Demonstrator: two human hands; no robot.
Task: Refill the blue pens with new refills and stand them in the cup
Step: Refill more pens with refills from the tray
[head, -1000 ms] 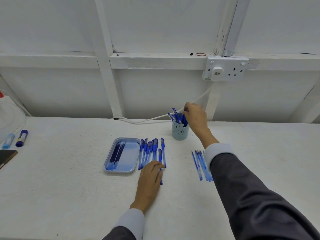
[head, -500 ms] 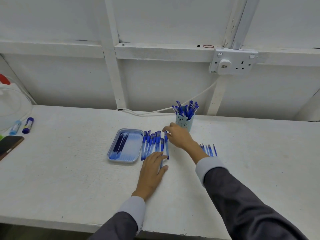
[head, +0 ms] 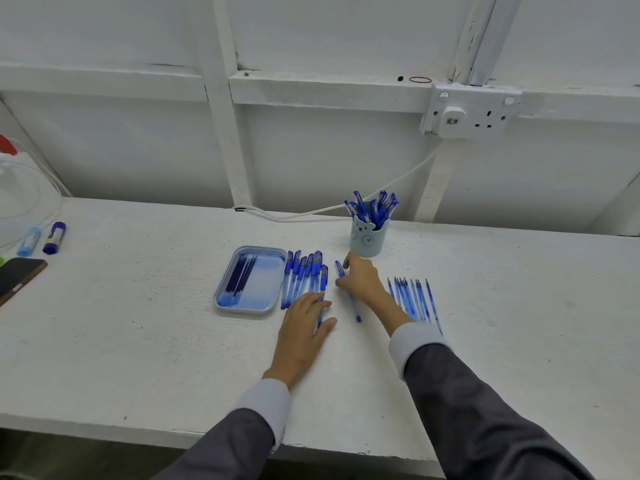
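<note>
A pale blue bear-faced cup [head: 367, 240] stands at the back of the white table [head: 138, 323] with several blue pens upright in it. In front of it lies a row of several blue pens [head: 304, 276], beside a blue tray [head: 227, 299] that holds dark refills [head: 240, 275]. My right hand [head: 362, 284] grips one blue pen [head: 355, 312] just right of the row, and the pen lies slanted on the table. My left hand [head: 304, 325] rests flat on the table, its fingers over the near end of the row's rightmost pen. Several loose refills [head: 414, 299] lie to the right, partly behind my right wrist.
A dark phone [head: 17, 277] and two small blue tubes [head: 41, 235] lie at the far left near a white container [head: 20, 192]. A white cable [head: 311, 211] runs along the wall to a socket [head: 471, 112]. The table's front edge is close to me.
My right hand left the cup, came down to the pen row and drew one pen out to the right. My left hand stayed flat on the table.
</note>
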